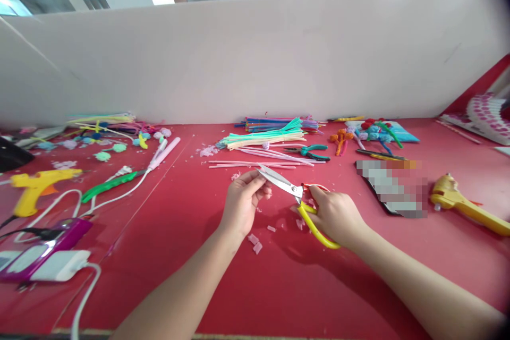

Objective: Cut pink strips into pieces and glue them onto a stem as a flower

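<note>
My right hand (333, 213) grips the yellow and red handles of a pair of scissors (287, 187) above the red table (247, 287). The steel blades point left towards my left hand (241, 199). That hand is pinched closed at the blade tips, on something small and pink that I cannot make out. Small pink cut scraps (255, 242) lie on the table below both hands.
Pink sticks (255, 162) and a bundle of coloured pipe cleaners (274, 133) lie behind the hands, with teal pliers (313, 153). Pipe-cleaner flowers (374, 133) sit back right. Yellow glue guns lie at left (35, 185) and right (464, 203). Cables and a purple device (48, 247) crowd the left edge.
</note>
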A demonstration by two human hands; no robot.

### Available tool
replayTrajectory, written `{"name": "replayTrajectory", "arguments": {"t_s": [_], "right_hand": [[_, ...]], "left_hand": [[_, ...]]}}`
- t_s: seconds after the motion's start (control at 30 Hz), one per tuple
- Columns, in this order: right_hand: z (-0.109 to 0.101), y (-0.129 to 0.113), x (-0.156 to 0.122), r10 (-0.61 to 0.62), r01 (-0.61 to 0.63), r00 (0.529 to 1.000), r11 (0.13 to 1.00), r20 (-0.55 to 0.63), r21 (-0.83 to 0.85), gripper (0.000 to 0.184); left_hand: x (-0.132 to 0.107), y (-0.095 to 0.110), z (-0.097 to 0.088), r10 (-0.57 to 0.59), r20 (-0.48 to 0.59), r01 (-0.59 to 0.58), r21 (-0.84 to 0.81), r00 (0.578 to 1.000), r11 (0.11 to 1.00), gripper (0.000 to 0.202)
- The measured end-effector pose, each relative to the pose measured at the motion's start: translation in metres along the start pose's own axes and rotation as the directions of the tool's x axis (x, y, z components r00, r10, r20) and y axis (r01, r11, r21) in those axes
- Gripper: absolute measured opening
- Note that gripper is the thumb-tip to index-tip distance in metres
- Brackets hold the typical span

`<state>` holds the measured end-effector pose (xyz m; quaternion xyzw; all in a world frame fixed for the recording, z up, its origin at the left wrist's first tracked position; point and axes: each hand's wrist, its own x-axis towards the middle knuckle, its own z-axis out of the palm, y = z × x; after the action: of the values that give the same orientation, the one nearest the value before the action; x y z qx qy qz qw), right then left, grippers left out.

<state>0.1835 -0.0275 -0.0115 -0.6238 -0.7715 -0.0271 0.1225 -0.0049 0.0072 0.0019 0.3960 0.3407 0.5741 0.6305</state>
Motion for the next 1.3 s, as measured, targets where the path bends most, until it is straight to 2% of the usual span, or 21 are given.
{"name": "replayTrajectory", "arguments": {"t_s": [0.57,1.13,1.23,1.3], "right_hand": [[-0.0016,0.0013,-0.0003,-0.022,0.021,1.000,0.999,-0.016,-0.034,0.036],[-0.0015,0.0016,0.0000,0.036,-0.036,0.999,0.999,-0.003,-0.012,0.032],[0.0007,0.0007,0.0006,0.079,-0.080,0.997,0.994,0.007,0.077,0.029],[0.0007,-0.0017,0.0010,0.124,-0.129,0.992,0.965,0.033,0.229,0.026]], "left_hand": [[0.0005,0.0013,0.0018,-0.022,-0.026,0.021,-0.021,0.999,1.000,0.006],[0.0016,0.0025,0.0009,-0.005,-0.020,0.005,0.002,1.000,1.000,0.009],[0.0018,0.0018,0.0005,0.012,-0.015,-0.012,0.044,1.000,0.999,0.010],[0.0008,0.0003,0.0011,-0.010,0.020,0.009,0.092,1.000,0.996,0.011]]}}
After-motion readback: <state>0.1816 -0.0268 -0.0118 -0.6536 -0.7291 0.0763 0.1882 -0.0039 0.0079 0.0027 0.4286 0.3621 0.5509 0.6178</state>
